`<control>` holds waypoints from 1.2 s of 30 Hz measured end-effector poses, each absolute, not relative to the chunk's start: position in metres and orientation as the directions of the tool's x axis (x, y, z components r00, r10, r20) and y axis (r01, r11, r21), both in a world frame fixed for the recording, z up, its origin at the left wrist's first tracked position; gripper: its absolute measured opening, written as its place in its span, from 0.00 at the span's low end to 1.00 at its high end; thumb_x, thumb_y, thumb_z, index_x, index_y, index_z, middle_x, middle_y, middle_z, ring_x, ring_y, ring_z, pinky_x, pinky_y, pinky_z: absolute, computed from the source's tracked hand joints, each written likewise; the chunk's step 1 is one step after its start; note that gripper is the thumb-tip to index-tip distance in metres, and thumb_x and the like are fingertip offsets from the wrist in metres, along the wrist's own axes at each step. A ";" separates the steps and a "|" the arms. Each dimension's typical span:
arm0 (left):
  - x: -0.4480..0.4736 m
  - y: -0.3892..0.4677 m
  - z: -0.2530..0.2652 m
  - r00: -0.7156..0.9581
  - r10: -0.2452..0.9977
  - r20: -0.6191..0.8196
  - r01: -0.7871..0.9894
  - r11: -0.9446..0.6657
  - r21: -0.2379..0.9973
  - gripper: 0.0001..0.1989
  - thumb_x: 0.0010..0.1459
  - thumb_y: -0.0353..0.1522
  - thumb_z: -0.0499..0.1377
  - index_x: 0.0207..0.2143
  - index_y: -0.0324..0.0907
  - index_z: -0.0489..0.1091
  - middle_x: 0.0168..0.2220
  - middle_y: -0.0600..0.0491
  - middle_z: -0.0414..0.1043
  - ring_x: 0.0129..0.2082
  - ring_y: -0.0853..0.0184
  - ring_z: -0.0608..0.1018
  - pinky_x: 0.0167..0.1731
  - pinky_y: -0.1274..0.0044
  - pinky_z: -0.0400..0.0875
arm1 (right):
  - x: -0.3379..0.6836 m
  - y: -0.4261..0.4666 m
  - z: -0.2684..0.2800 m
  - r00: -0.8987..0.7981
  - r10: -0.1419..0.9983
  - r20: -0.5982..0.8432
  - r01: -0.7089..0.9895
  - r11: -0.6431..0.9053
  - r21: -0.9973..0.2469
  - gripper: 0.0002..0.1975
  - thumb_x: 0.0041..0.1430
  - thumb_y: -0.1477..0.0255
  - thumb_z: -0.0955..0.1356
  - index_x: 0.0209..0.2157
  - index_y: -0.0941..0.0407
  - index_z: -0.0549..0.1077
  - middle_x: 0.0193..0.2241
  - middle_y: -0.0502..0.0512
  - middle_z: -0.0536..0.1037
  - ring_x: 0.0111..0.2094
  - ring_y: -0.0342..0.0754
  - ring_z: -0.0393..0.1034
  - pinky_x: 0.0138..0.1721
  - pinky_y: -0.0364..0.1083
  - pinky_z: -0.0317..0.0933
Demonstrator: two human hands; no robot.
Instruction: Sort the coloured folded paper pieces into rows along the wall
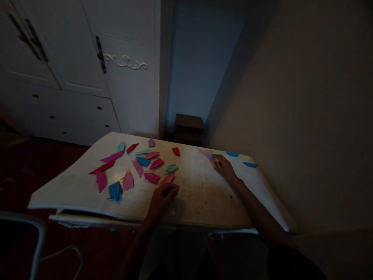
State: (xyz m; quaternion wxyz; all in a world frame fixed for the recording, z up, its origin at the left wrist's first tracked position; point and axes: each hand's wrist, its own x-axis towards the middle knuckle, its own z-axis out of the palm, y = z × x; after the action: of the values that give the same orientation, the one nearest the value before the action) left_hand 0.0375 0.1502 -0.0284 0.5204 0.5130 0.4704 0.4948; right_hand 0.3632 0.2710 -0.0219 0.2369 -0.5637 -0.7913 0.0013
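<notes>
My right hand (223, 166) reaches over the right half of the table, its fingertips pinched on a small purple paper piece (209, 156). Closer to the front edge, my left hand (163, 197) rests with its fingers curled in towards the thumb; I see nothing in it. Just beyond its knuckles lies a salmon-pink paper piece (168, 179). Many folded or crumpled pieces spread over the left half, among them a blue piece (115, 191), a magenta piece (151, 178), a green piece (171, 168) and a red piece (176, 151).
Blue half-round pieces (250, 165) and a yellowish piece (246, 157) lie at the table's far right corner. The pale table (198, 210) stands beside a wall (305, 116). Behind are a white wardrobe (131, 97) and a small brown cabinet (189, 121). A metal chair frame (40, 237) is at lower left.
</notes>
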 end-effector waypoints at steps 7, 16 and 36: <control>0.034 0.148 -0.017 0.013 0.999 -0.033 0.146 0.031 0.989 0.20 0.48 0.46 0.63 0.33 0.39 0.76 0.28 0.51 0.76 0.27 0.64 0.77 0.26 0.78 0.71 | 0.446 0.257 -0.035 0.025 0.970 0.240 0.988 0.012 -0.152 0.18 0.66 0.71 0.59 0.54 0.55 0.70 0.54 0.61 0.71 0.47 0.53 0.71 0.46 0.50 0.66; 0.036 0.151 -0.011 -0.054 0.995 -0.081 0.282 0.092 0.955 0.22 0.41 0.50 0.64 0.30 0.42 0.78 0.30 0.51 0.79 0.31 0.59 0.80 0.30 0.74 0.75 | 0.467 0.252 -0.038 0.198 0.958 0.207 0.980 -0.195 -0.035 0.20 0.66 0.74 0.58 0.56 0.51 0.68 0.60 0.56 0.66 0.46 0.50 0.73 0.44 0.47 0.67; 0.036 0.152 -0.014 -0.083 0.994 -0.076 0.277 0.096 0.956 0.22 0.40 0.50 0.65 0.31 0.43 0.78 0.33 0.49 0.80 0.35 0.55 0.80 0.29 0.74 0.75 | 0.446 0.245 -0.040 0.211 0.933 0.292 0.977 -0.211 -0.031 0.21 0.68 0.66 0.57 0.58 0.52 0.68 0.60 0.56 0.67 0.49 0.51 0.72 0.48 0.50 0.68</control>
State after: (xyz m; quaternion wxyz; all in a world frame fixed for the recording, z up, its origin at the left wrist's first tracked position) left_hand 0.0364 0.1520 -0.0142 0.4272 0.5252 0.6047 0.4195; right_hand 0.4463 0.2446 -0.0400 0.1045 -0.7710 -0.6193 -0.1054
